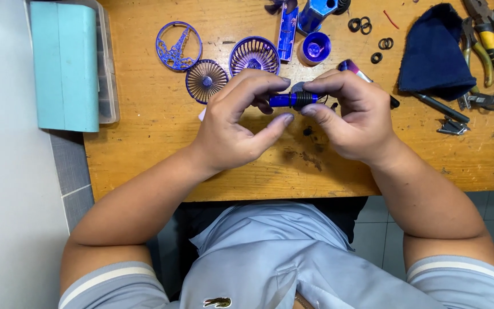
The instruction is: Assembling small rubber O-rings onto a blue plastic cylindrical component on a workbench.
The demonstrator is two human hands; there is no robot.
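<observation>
Both hands meet over the middle of the wooden table [144, 143]. My left hand [238, 123] pinches the blue end of a small blue-and-black cylindrical part [293, 100] between thumb and fingers. My right hand [353, 117] grips the part's black ribbed end and also holds a screwdriver [354, 70] whose shaft sticks out past the hand. Just beyond the hands lie blue fan parts: a round grille with a tower figure [178, 46], a finned disc [206, 80] and a domed grille [254, 55].
A teal-lidded plastic box [67, 63] sits at the table's left edge. A blue housing [314, 14], blue cap [315, 47], black rings [360, 25], a dark blue cloth [435, 51], yellow-handled pliers [493, 34] and small metal tools [453, 125] lie at the back and right.
</observation>
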